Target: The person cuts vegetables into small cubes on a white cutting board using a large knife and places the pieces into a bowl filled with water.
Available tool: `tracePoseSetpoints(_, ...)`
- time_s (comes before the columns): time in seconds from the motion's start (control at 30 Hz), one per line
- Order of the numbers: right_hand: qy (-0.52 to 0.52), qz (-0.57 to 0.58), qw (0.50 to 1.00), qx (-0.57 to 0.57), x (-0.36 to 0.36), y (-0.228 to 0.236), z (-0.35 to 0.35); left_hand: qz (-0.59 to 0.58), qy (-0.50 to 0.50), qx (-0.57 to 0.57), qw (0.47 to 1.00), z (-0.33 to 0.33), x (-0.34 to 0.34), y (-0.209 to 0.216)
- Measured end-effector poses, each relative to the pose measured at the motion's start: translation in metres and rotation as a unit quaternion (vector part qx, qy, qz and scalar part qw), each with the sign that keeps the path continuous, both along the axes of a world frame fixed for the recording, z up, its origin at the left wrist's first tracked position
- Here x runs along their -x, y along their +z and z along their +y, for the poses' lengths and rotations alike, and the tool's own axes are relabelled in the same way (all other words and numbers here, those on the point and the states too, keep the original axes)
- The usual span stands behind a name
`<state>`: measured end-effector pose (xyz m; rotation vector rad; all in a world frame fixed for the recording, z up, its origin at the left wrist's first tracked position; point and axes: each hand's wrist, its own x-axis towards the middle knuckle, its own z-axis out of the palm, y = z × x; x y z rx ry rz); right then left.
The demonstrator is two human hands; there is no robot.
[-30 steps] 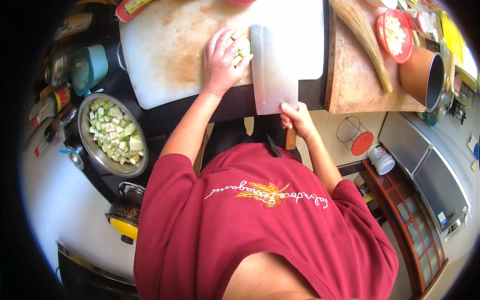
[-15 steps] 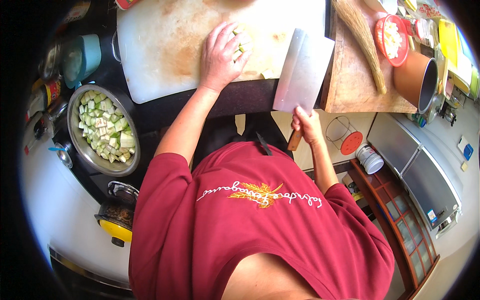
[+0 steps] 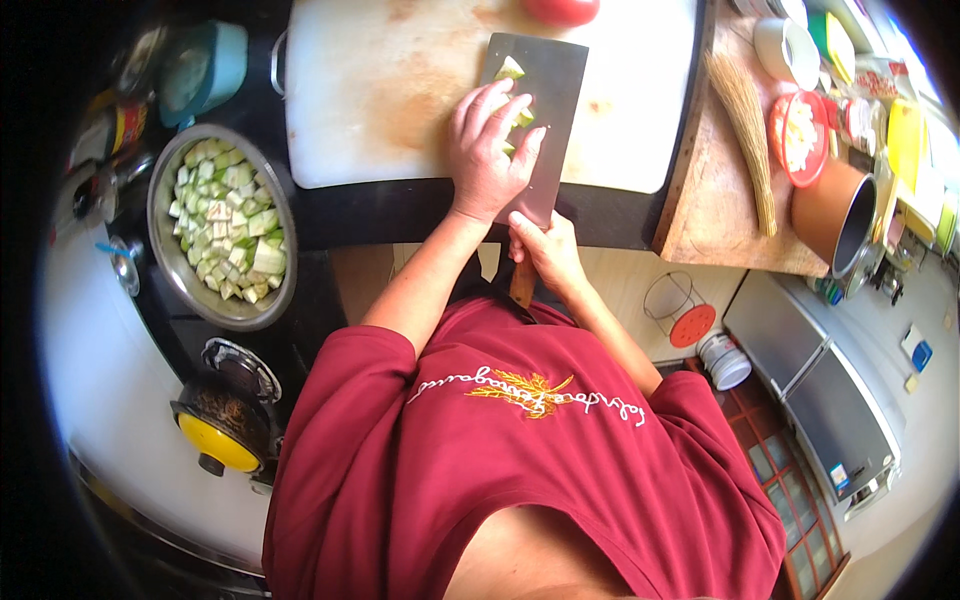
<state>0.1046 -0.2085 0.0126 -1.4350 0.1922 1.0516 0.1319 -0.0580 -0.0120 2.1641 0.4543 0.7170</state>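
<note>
My right hand (image 3: pixel 548 250) grips the wooden handle of a cleaver (image 3: pixel 560 110), whose broad blade lies flat over the near part of a white cutting board (image 3: pixel 375 110). On the blade sit several chunks of pale vegetable with green skin (image 3: pixel 510 70), perhaps eggplant. My left hand (image 3: pixel 490 155) is cupped over them, fingers curved, partly hiding them. To the left, a steel bowl (image 3: pixel 285 205) holds many similar cut chunks (image 3: pixel 222 215).
A red tomato (image 3: pixel 562 8) shows at the board's far edge. Rightward, a wooden board (image 3: pixel 690 215) bears a straw brush (image 3: pixel 745 140), a red basket (image 3: pixel 800 140) of white pieces and a brown pot (image 3: pixel 825 225). A yellow-lidded pot (image 3: pixel 215 425) stands at lower left.
The cleaver has moved left, from beside my left hand to beneath it, and the chunks now rest on its blade. The view has shifted, bringing the whole tomato edge into sight.
</note>
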Motion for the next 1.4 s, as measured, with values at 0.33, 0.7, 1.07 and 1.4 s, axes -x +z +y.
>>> tracePoseSetpoints(0.33,0.273,-0.105,0.956,-0.009,-0.008,0.088,0.096,-0.074,0.21,-0.103,0.969,0.098,0.059,0.088)
tracePoseSetpoints(0.7,0.425,-0.156,0.891,0.036,0.019,0.149,0.154,-0.038,0.467,-0.107,0.877,0.189,0.178,0.081)
tracePoseSetpoints(1.07,0.374,-0.198,0.904,0.055,-0.058,0.14,0.092,-0.036,0.333,0.079,0.939,0.143,0.209,0.103)
tracePoseSetpoints(1.4,0.268,-0.068,0.956,0.1,-0.073,0.138,0.017,0.031,0.189,0.304,0.933,0.097,0.182,0.116)
